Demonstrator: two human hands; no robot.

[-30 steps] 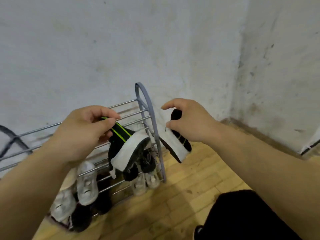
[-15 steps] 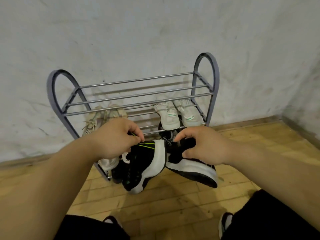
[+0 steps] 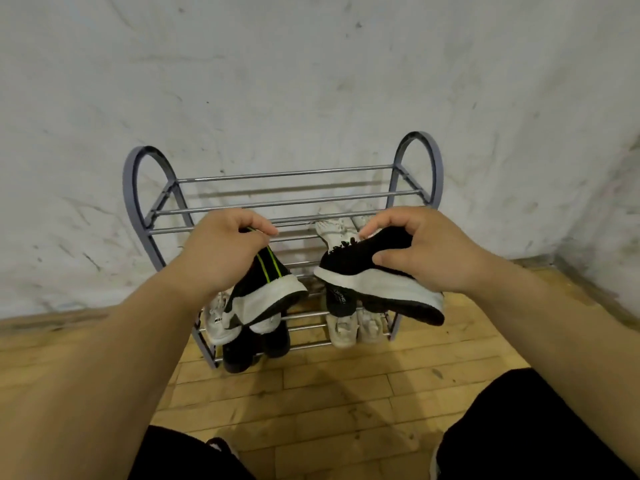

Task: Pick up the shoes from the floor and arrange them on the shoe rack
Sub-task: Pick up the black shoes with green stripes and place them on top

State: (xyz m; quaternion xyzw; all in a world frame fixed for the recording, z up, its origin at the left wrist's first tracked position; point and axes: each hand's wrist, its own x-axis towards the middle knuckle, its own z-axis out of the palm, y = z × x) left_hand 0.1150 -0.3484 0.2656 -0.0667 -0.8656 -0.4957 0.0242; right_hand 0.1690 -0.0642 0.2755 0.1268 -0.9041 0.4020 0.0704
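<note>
Seen from the head camera, looking down over two bare forearms reaching forward. The left hand [image 3: 221, 251] has its fingers curled tight round the ankle opening of a black knit trainer with neon-green stripes and a thick white sole [image 3: 273, 292]. This shoe hangs tilted from the grip, its sole turned towards the viewer. The right hand [image 3: 426, 251] grips a matching black knit trainer with a white sole [image 3: 367, 271]: the fingers curl over the top of its opening and the thumb presses on the near side. Its laced end points left and away, the heel near and right. Both shoes are held in the air, side by side and just apart, on the near side of a grey metal shoe rack with arched ends and shiny horizontal rails [image 3: 284, 173]. Whether either shoe touches a rail cannot be told. The rack stands against a scuffed white wall [image 3: 311, 81] on a yellow-brown wooden plank floor [image 3: 329, 393]. A pair of white shoes [image 3: 334, 230] sits on a middle tier at the right, partly hidden by the right hand. Lower down are a pale pair [image 3: 343, 329] at the right, a white trainer [image 3: 216, 323] at the left, and dark shoes [image 3: 239, 351] on the bottom tier. Black trouser legs [image 3: 519, 427] fill the near corners.
</note>
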